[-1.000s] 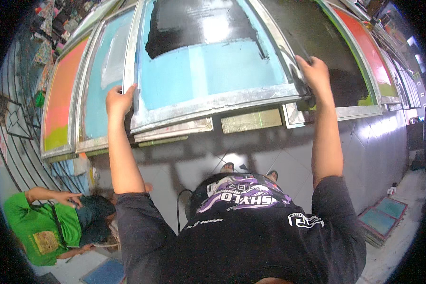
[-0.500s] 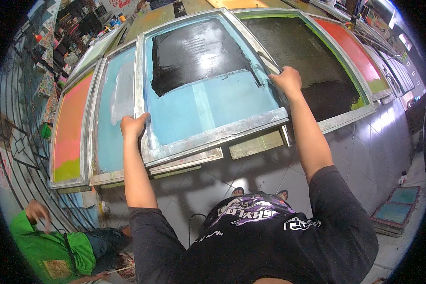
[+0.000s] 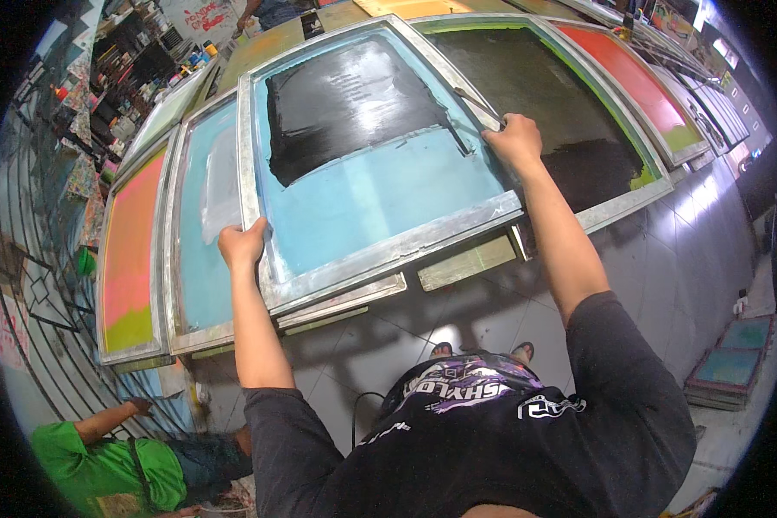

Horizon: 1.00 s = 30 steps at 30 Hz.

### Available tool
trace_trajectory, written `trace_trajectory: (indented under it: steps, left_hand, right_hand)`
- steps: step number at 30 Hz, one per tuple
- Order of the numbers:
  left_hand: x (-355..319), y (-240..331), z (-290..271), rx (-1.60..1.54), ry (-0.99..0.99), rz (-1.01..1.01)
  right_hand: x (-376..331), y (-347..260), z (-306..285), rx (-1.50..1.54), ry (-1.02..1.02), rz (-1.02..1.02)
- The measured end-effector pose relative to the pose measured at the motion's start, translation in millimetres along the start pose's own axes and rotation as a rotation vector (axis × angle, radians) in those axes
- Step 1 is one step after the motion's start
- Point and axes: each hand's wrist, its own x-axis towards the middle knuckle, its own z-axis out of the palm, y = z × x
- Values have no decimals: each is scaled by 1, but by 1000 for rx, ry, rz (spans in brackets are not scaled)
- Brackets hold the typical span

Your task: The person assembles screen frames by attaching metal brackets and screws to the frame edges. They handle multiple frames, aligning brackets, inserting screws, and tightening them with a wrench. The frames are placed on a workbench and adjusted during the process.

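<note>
Between my two hands is a screen-printing frame (image 3: 388,257) with pale metal rails and light-blue mesh, its near end raised above what lies under it. Black ink (image 3: 345,108) covers the far half of the mesh. My left hand (image 3: 243,244) is closed round the left rail near the close corner, thumb on top. The right rail is held farther up by my right hand (image 3: 516,142), its fingers mostly hidden beneath. Just beyond that hand, a thin dark strip (image 3: 476,102) lies along the rail; I cannot make out what it is.
On the left stand a blue screen (image 3: 207,289) and an orange-and-green screen (image 3: 134,233). To the right are a black-inked screen (image 3: 570,112) and a red one (image 3: 634,78). A person in green (image 3: 104,466) is at lower left. Stacked frames (image 3: 729,363) sit on the floor at right.
The frame has shifted slightly within my grip area, its far end now a little to the left; both hands keep hold. The person in green has lowered and stretched out an arm.
</note>
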Motion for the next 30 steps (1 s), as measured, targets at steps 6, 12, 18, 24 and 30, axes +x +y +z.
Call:
trace_trajectory:
  steps: [6, 12, 18, 24, 30]
  left_hand:
    - [-6, 6, -3, 10, 32, 20]
    - [-4, 7, -7, 52, -7, -4]
    - [-1, 9, -13, 89, -109, 4]
    - [-29, 12, -35, -181, 93, 146]
    - [-106, 50, -27, -367, 36, 286]
  right_hand:
    - [-5, 5, 0, -9, -20, 15]
    - [-9, 5, 1, -25, -35, 40]
    - [-9, 7, -3, -28, -97, 43]
    - [-28, 45, -34, 128, 138, 103]
    - [-84, 116, -71, 633, 243, 374]
